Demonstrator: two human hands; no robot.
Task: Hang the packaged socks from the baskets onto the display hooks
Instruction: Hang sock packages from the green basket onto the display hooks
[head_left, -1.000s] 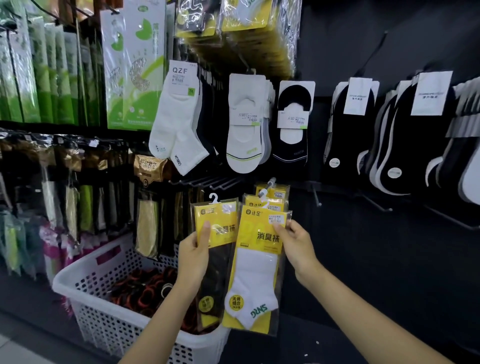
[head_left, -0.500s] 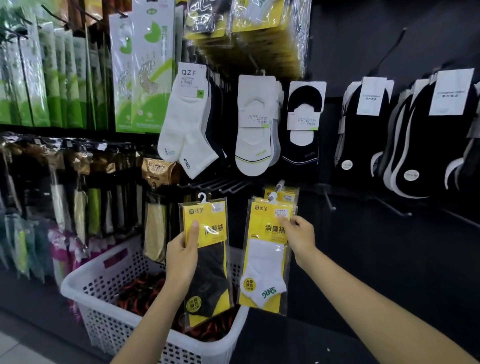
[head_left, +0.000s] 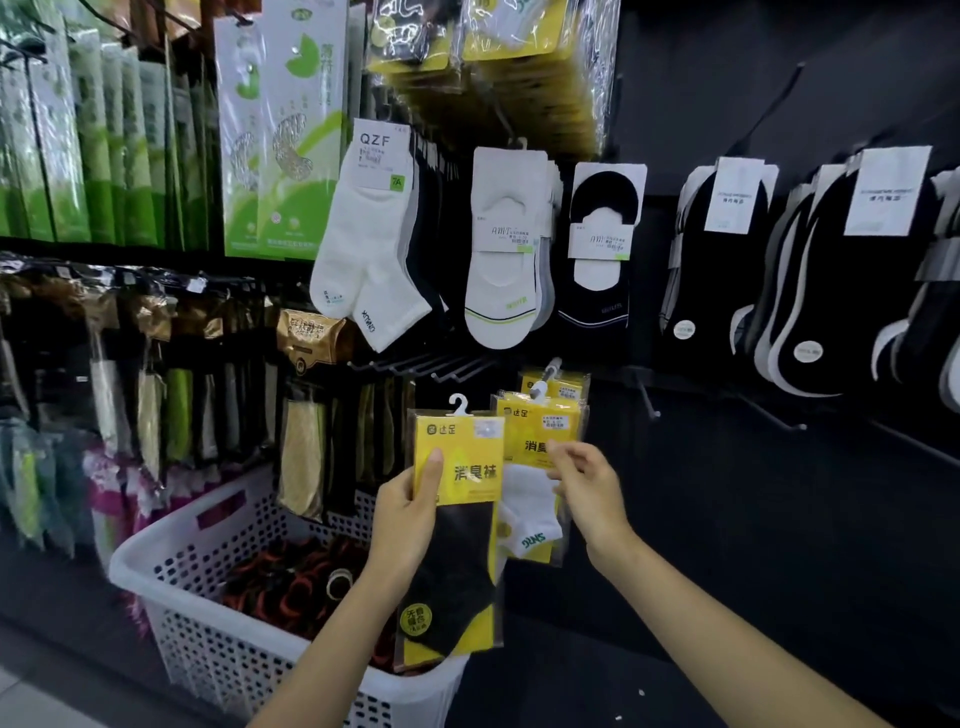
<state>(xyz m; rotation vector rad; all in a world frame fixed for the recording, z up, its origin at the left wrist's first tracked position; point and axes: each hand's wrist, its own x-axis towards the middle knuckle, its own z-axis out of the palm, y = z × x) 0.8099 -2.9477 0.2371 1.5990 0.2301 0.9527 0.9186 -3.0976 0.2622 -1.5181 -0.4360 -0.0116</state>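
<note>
I log one black-sock pack (head_left: 462, 561), clamped in the left hand (head_left: 402, 525) over the white basket (head_left: 171, 540), and one white-sock pack (head_left: 530, 431) hanging on its display hook (head_left: 548, 371), the right hand (head_left: 592, 493) half-curled at its edge (grip unclear).

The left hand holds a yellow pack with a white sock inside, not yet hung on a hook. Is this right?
Not quite. The head view shows that the left hand holds a yellow pack with a black sock inside, not yet hung on a hook.
</note>
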